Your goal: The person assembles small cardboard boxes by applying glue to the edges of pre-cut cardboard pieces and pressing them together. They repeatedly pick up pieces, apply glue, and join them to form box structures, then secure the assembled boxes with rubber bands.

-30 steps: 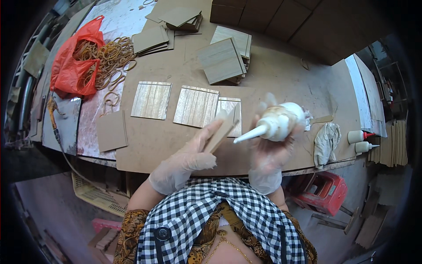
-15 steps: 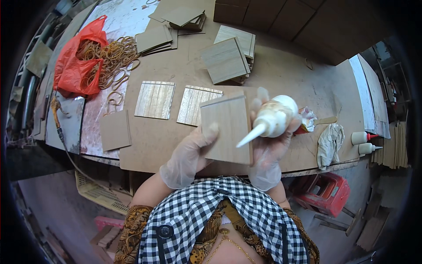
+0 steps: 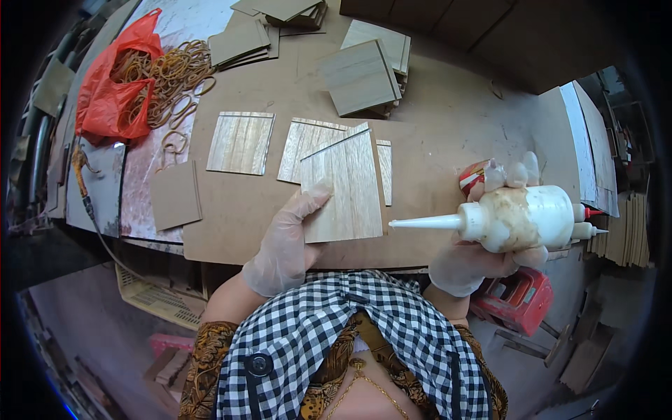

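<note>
In its thin glove, my left hand grips a light wooden panel by its left edge, thumb on the face. A dark groove runs along the panel's slanted top edge. My right hand, also gloved, is wrapped round a white squeeze glue bottle smeared with brown residue. The bottle lies level, its pointed nozzle just right of the panel and apart from it. Behind the held panel, a second grooved panel is partly covered, and a narrow strip of wood shows. Another grooved panel lies farther left.
Stacked panels and thin brown boards sit at the back. A red plastic bag spills rubber bands on the left, near a lone board. A red-and-white packet lies behind the bottle. A red stool stands below the table.
My right hand has moved right with the glue bottle, away from the panel, and the nozzle has swung level, pointing left. The held panel has shifted slightly left and tilted.
</note>
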### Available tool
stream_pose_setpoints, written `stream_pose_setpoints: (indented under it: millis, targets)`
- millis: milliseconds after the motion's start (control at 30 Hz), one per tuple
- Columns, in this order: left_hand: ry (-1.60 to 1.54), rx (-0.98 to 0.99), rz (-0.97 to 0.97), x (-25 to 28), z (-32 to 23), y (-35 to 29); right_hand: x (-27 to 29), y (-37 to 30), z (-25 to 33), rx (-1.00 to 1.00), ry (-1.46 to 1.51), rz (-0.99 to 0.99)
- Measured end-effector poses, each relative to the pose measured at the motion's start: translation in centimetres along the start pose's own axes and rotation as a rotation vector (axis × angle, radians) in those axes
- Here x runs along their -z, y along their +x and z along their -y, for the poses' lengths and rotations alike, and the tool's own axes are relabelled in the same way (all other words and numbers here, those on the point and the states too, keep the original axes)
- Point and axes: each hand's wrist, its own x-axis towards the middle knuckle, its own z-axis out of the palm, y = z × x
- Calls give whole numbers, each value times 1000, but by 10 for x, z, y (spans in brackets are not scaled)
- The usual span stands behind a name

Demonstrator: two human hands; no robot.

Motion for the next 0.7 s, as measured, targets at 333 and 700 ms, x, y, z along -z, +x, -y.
stream_pose_setpoints:
  millis: [333,700]
  targets:
    - [47,58,-28,-4,-4,-9,36,5,-7,35,497,403]
    - [40,54,-29,4,-1,-6,36,0,-8,-51,566,462]
